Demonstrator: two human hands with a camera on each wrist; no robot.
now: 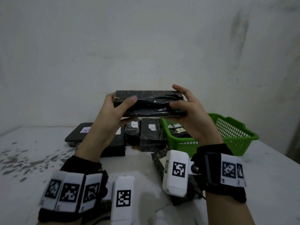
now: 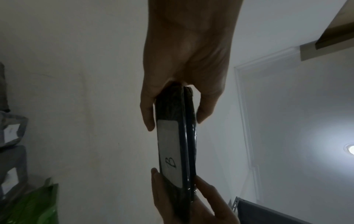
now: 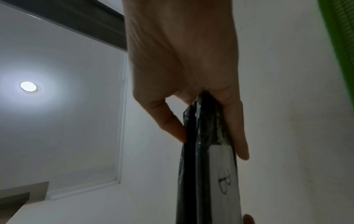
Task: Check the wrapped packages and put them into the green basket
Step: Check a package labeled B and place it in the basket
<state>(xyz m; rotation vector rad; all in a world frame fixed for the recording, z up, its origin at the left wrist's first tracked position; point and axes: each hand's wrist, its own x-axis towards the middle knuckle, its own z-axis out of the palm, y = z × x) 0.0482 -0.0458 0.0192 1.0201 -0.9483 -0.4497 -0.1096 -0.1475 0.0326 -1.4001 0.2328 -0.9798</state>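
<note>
Both hands hold one black wrapped package [image 1: 150, 103] up in the air above the table, its long side level. My left hand [image 1: 116, 109] grips its left end, thumb on the near face. My right hand [image 1: 183, 109] grips the right end the same way. The wrist views show the package [image 2: 176, 144] [image 3: 206, 174] edge-on, with a white label marked "B" on its far face. The green basket [image 1: 235, 137] stands on the table at the right, below the right hand, with labelled packages [image 1: 180, 132] inside.
Several more black wrapped packages [image 1: 151, 135] with white labels lie in a row on the white table [image 1: 32, 159] left of the basket. Another package [image 1: 159, 161] lies near the right wrist. A grey-white wall rises right behind the table.
</note>
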